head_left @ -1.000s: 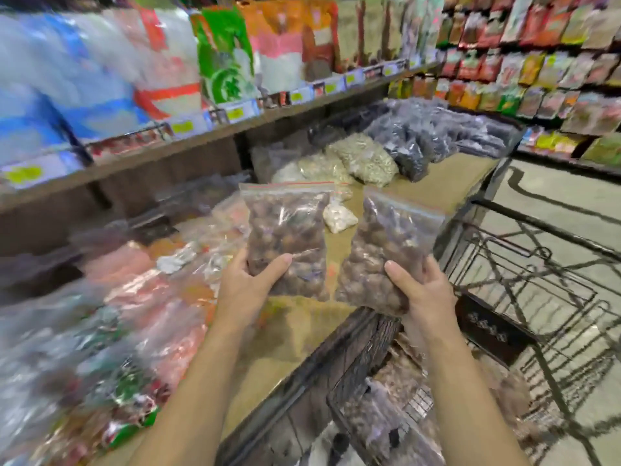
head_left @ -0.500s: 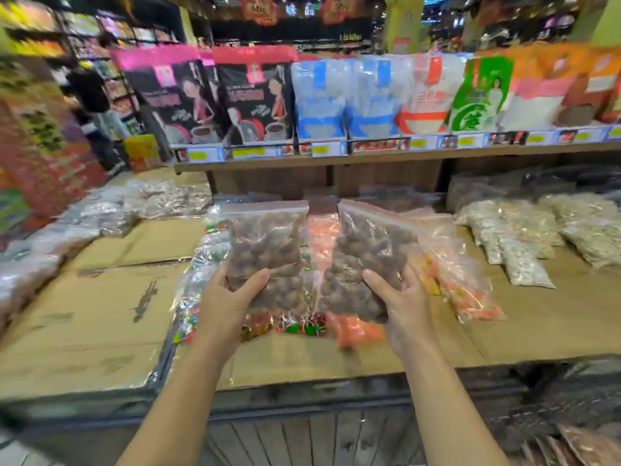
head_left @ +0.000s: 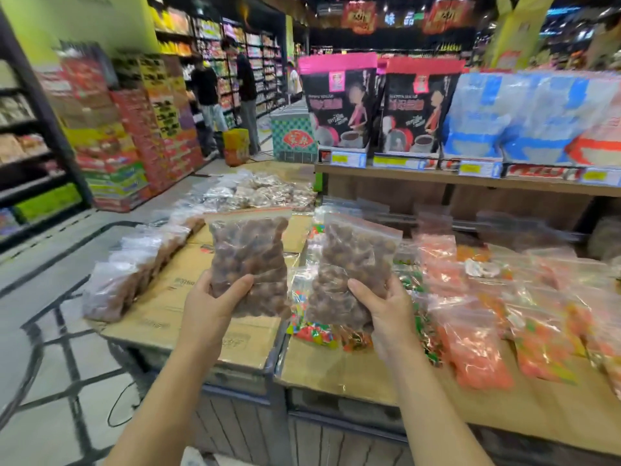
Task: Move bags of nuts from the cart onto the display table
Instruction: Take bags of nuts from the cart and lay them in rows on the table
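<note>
My left hand grips the bottom of a clear zip bag of brown nuts, held upright. In my right hand is a second bag of brown nuts, tilted a little to the right. Both bags hang above the cardboard-covered display table. Under the left bag is bare cardboard; under the right bag lie bags of colourful sweets. The cart is out of view.
A row of clear bags of brown goods lines the table's left edge, with more bags at its far end. Orange and red sweet bags cover the right side. A wooden shelf holds large pouches. Two people stand in the aisle.
My view has swung left from the cart side to the left end of the display table. Both hands still hold their bags, carried leftward with the turn.
</note>
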Action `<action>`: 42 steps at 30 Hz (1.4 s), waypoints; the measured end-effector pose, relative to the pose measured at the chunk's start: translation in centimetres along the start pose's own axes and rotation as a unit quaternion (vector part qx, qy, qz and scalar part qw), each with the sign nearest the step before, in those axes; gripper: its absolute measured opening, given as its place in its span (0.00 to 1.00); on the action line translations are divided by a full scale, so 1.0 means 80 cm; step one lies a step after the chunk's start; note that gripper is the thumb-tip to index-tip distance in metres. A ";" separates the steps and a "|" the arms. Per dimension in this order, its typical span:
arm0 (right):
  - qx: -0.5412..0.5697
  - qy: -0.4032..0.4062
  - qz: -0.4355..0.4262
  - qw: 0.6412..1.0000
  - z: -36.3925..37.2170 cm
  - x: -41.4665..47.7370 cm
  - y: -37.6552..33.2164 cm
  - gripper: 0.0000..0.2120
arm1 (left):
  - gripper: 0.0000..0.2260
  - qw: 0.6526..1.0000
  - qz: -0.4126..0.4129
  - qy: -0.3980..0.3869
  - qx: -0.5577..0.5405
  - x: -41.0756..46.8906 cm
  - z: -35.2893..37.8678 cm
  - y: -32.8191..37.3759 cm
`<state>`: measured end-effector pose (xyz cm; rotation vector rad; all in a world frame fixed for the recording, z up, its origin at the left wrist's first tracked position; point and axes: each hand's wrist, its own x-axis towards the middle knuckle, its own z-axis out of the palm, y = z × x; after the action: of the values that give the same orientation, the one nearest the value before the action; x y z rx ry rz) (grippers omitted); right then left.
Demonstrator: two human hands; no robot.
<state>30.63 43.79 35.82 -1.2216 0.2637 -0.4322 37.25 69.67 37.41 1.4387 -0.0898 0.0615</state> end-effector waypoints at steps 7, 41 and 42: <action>0.002 -0.031 0.018 0.999 0.099 0.042 0.040 0.21 | 0.11 1.000 0.001 -0.005 0.025 0.064 -0.077 0.004; -0.058 -0.015 0.134 0.989 0.400 0.387 0.263 0.17 | 0.06 0.991 -0.082 0.061 0.089 0.487 -0.258 -0.092; -0.060 -0.005 0.138 0.989 0.411 0.391 0.269 0.16 | 0.06 0.991 -0.088 0.048 0.088 0.499 -0.266 -0.095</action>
<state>76.15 63.32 27.32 -1.2821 0.4489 -0.1705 78.22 89.33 31.14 1.6125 0.1255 -0.0061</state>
